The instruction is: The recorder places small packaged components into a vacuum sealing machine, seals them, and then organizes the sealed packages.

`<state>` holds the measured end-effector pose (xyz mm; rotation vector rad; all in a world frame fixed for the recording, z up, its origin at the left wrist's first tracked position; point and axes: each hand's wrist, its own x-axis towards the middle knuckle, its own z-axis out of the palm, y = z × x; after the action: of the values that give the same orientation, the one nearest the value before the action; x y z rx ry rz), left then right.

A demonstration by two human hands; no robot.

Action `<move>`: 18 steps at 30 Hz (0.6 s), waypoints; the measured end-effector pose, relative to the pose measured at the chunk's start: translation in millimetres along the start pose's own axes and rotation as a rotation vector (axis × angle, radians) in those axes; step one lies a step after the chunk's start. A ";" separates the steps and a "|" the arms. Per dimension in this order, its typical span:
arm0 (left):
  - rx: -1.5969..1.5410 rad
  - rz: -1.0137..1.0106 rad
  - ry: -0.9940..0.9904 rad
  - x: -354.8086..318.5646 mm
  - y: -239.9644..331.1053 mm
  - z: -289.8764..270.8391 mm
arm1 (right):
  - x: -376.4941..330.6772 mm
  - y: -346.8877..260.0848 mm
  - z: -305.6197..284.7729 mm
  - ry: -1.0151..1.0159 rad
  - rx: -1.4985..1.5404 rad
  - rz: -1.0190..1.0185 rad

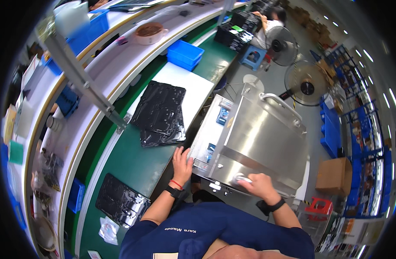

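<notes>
A large stainless-steel machine (260,138) stands on the floor against the near edge of the green desk (133,162), right in front of the person. The left hand (182,163) lies flat and spread on the machine's near left corner, where its flat loading deck meets the desk edge; its fingers (179,152) are stretched open and clasp nothing, only pressing down. The right hand (259,186) is curled over a pale round knob (242,178) on the machine's sloped front panel, fingers bent around it, though how tightly they grip cannot be told from here. The machine looks heavy and rigid, a sheet-metal box with smooth, glossy faces that would likely slide under a bare palm; it seems a thing to be steadied or worked at its controls, not lifted. The best holds appear to be the curved bar handle (280,105) on the far side of its hood, or the squared edges of the deck, rather than the slick sloped cover. The knob looks small and firm, suited to a pinch-and-turn. On the desk, a stack of thin black moulded trays (160,114) lies near the far edge beside a white sheet, and another black tray (121,200) sits near the near left corner; these look light, flexible and easily bent. A blue bin (185,54) rests farther along the desk.
</notes>
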<state>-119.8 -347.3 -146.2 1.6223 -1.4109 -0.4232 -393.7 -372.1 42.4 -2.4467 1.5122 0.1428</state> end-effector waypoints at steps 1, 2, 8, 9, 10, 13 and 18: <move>-0.088 -0.013 0.012 -1.2 9.1 -1.1 | 12.9 -8.2 14.2 -0.002 0.025 -0.033; -0.117 0.008 0.015 -1.5 20.2 -4.2 | 24.9 -14.5 30.6 -0.003 0.063 -0.051; -0.038 0.113 -0.197 0.0 77.4 18.0 | 71.1 -37.4 100.1 -0.169 0.155 0.016; 0.007 0.119 -0.282 -1.9 77.6 30.7 | 71.5 -41.3 103.4 -0.180 0.149 0.003; 0.048 0.135 -0.366 -0.8 74.4 40.8 | 72.8 -44.0 102.8 -0.164 0.169 -0.036; -0.089 0.092 -0.468 -3.6 63.5 55.6 | 74.6 -48.8 94.5 -0.188 0.189 -0.072; -0.092 0.137 -0.518 2.6 56.2 55.1 | 80.6 -52.1 97.1 -0.185 0.093 -0.029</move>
<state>-193.9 -367.8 -129.3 1.3848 -1.8398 -0.8582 -305.7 -393.4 -59.8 -2.3117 1.3724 0.2793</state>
